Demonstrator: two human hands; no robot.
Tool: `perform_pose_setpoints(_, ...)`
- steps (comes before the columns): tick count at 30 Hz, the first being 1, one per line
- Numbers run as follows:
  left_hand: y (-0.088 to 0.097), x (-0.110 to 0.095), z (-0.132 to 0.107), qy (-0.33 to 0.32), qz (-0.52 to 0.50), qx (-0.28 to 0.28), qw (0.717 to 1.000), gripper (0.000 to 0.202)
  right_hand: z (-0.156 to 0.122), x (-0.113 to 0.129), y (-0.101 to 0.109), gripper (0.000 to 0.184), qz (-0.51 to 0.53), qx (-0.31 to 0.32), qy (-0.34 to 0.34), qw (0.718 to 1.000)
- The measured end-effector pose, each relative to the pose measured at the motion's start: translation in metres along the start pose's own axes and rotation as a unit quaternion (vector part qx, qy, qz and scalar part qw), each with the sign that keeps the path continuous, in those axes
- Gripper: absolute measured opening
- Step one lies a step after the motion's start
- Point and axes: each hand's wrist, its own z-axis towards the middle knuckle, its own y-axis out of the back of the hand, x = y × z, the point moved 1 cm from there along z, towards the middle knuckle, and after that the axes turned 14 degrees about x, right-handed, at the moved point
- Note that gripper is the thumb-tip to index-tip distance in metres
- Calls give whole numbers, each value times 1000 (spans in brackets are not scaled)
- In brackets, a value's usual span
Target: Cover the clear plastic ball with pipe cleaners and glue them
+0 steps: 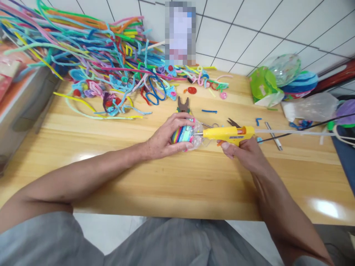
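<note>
My left hand (166,136) is wrapped round a clear plastic bottle (198,141) lying on its side, its body covered in bands of colourful pipe cleaners (181,135). In my right hand (244,149) is a yellow hot glue gun (222,133), with fingers round the handle and by the orange trigger. The metal nozzle points left and meets or overlaps the bottle; whether it touches cannot be told. A long clear glue stick (291,132) runs out of the gun's back. Just beyond my left hand lie pliers (183,105) with open jaws. Scissors (233,122) lie partly behind the gun.
A large heap of pipe cleaners (91,48) fills the back left, with blue-handled scissors (156,92) at its edge. A blurred-out phone-like object (181,33) leans at the wall. Back right are a green pack (263,87) and plastic bags (310,105). A silver pen-like rod (273,136) lies right.
</note>
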Motion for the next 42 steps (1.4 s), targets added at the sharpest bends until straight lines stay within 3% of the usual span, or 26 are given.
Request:
perform_pose_setpoints(23,2,-3,1,17,-28,4,999,57,-5,-4,-11,36,3,-59,-25,998)
perform_pose_setpoints(42,1,-2,-1,22,-16,9,1000,57,-6,2,-8,33,-33,-35,7,999)
